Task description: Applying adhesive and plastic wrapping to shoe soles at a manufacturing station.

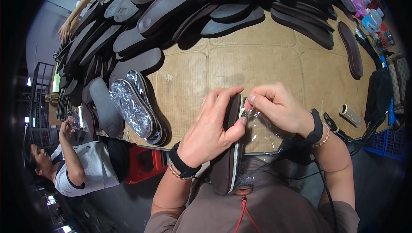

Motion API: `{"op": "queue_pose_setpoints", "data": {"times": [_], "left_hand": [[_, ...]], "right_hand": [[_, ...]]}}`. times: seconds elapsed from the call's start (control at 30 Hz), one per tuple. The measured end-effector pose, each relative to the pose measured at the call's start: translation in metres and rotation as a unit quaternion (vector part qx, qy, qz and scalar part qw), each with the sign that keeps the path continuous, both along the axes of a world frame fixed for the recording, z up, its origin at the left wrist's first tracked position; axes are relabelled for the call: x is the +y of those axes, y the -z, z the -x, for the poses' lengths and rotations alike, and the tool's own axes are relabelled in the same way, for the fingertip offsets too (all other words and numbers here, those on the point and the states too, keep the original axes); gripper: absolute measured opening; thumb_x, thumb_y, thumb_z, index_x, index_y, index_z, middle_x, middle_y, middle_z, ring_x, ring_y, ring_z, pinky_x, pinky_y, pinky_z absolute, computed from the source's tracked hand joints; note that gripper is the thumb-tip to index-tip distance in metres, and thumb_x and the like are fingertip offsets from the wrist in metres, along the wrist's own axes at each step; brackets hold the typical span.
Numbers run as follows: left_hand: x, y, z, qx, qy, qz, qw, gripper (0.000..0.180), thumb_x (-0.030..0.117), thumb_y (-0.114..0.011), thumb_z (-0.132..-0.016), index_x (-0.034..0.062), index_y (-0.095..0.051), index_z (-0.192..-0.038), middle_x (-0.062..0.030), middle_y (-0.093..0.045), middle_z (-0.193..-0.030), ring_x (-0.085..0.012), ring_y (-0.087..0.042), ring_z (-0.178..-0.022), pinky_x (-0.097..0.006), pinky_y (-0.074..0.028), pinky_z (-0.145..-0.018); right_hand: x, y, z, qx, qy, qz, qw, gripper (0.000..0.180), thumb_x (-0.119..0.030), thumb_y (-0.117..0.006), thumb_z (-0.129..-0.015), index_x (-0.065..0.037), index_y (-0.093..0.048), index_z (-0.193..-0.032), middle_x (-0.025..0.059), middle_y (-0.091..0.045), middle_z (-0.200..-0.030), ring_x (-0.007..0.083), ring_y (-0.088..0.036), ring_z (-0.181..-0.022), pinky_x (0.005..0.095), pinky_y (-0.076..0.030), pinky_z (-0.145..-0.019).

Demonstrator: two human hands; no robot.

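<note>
My left hand (212, 125) is closed round a dark brown shoe sole (223, 170), held on edge at the table's near side with its lower end against my shirt. A pale strip runs along the sole's right edge. Clear plastic film (259, 136) hangs from that edge. My right hand (281, 106) pinches the film near the sole's upper end, close to my left thumb. To the left lie film-wrapped soles (131, 106), one overlapping another, their wrapping shiny and crinkled.
Big heaps of dark soles (167, 5) cover the table's far and left sides. A lone sole (349, 50) lies at right, beyond a film roll (351, 115) and black cables. Two other people sit or stand at left, near a red stool (146, 164).
</note>
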State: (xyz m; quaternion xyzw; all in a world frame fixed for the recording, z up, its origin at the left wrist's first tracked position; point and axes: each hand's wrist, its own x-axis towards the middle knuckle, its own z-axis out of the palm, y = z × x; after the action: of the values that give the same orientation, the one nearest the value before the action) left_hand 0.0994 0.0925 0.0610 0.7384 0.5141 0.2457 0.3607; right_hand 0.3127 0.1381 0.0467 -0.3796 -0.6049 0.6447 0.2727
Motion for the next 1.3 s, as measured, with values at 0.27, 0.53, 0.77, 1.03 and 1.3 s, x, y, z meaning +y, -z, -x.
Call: {"op": "queue_pose_setpoints", "data": {"times": [0.27,0.53,0.77,1.03,1.3], "left_hand": [[0.000,0.001,-0.002,0.006,-0.003,-0.002,1.000,0.061,0.024,-0.067,-0.088,0.0046,-0.051,-0.144,-0.0211,-0.055,-0.133,-0.0379,-0.056,-0.125,-0.043,-0.045,-0.108],[0.001,0.003,-0.001,0.008,-0.002,-0.007,1.000,0.061,0.025,-0.067,-0.089,0.0031,-0.051,-0.143,-0.0219,-0.055,-0.133,-0.0388,-0.056,-0.125,-0.043,-0.046,-0.107],[0.001,0.005,-0.001,0.009,0.002,-0.016,1.000,0.061,0.027,-0.066,-0.090,0.0021,-0.051,-0.143,-0.0226,-0.054,-0.134,-0.0393,-0.056,-0.125,-0.044,-0.046,-0.107],[0.000,0.004,-0.001,0.012,-0.001,-0.017,1.000,0.061,0.027,-0.066,-0.089,0.0021,-0.051,-0.143,-0.0228,-0.054,-0.134,-0.0393,-0.056,-0.125,-0.043,-0.046,-0.107],[0.001,0.004,0.000,0.016,-0.001,-0.017,1.000,0.061,0.025,-0.066,-0.089,0.0025,-0.051,-0.144,-0.0223,-0.054,-0.133,-0.0387,-0.057,-0.124,-0.043,-0.046,-0.107]], "right_hand": [[-0.001,0.006,-0.001,0.014,0.006,0.015,1.000,0.029,-0.021,-0.054,-0.107,-0.002,-0.071,-0.093,-0.0055,-0.056,-0.071,0.0032,-0.049,-0.065,0.0220,-0.039,-0.059],[0.001,-0.004,0.000,0.033,-0.007,0.083,0.996,0.012,-0.011,-0.062,-0.099,-0.001,-0.067,-0.093,-0.0068,-0.059,-0.075,0.0000,-0.049,-0.068,0.0198,-0.040,-0.061],[0.004,0.002,-0.001,0.032,-0.034,0.085,0.995,0.007,-0.010,-0.064,-0.096,-0.004,-0.065,-0.093,-0.0091,-0.057,-0.074,-0.0012,-0.049,-0.067,0.0185,-0.040,-0.062],[0.008,0.004,-0.004,0.039,-0.036,0.115,0.992,0.007,-0.009,-0.062,-0.097,-0.003,-0.066,-0.096,-0.0072,-0.062,-0.079,-0.0012,-0.052,-0.070,0.0180,-0.042,-0.064],[0.008,0.001,-0.005,0.007,-0.052,0.124,0.991,0.013,-0.007,-0.061,-0.097,0.000,-0.072,-0.100,-0.0050,-0.066,-0.083,-0.0004,-0.054,-0.070,0.0184,-0.043,-0.064]]}}
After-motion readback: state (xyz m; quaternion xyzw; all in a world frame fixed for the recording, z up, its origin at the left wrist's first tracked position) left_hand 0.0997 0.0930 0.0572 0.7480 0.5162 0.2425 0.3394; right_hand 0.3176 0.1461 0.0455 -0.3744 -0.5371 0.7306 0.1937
